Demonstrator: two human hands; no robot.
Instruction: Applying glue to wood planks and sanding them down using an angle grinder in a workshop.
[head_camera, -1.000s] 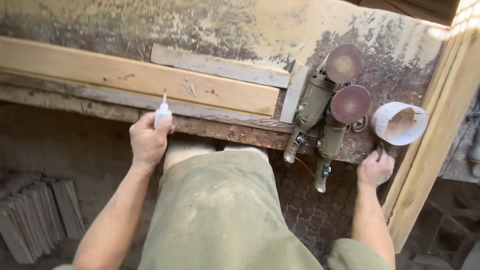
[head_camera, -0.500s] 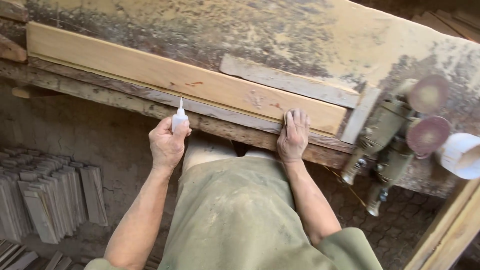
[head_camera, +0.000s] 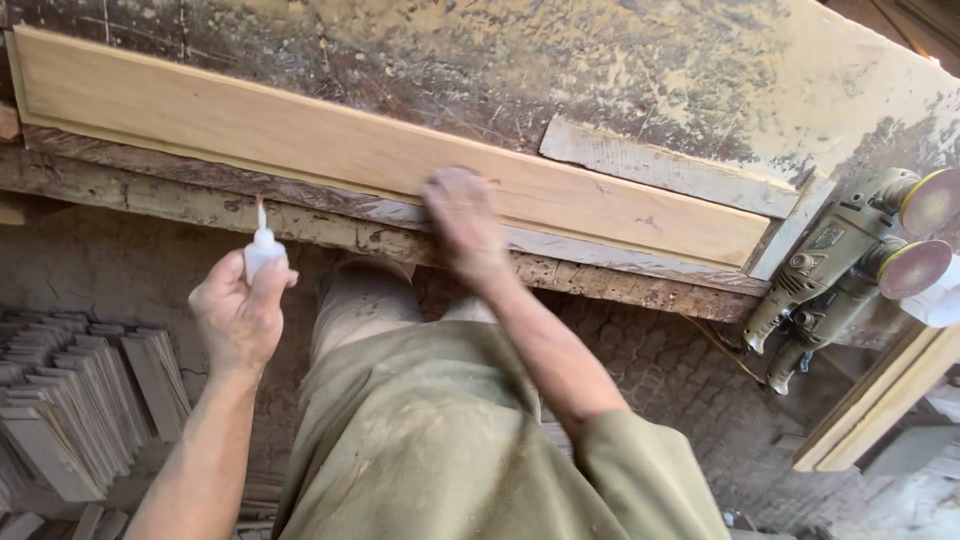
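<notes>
A long pale wooden board (head_camera: 300, 140) lies along the front of a worn, stained workbench (head_camera: 560, 70). My right hand (head_camera: 462, 220) rests on the board's near edge near its middle, blurred, fingers flat. My left hand (head_camera: 238, 312) is below the bench edge and grips a small white glue bottle (head_camera: 262, 248) with its thin nozzle pointing up. The bottle tip is just under the bench's rough front edge (head_camera: 150, 200).
Two angle grinders with round sanding discs (head_camera: 850, 262) lie at the bench's right end, beside a white tub (head_camera: 940, 300). A grey wood strip (head_camera: 665, 167) lies behind the board. Stacked grey slats (head_camera: 70, 400) stand on the floor at left. A wooden post (head_camera: 880, 400) rises at right.
My right hand has slid left along the board, from near its right end toward the middle. My left hand with the bottle dropped lower and left. The view shifted left.
</notes>
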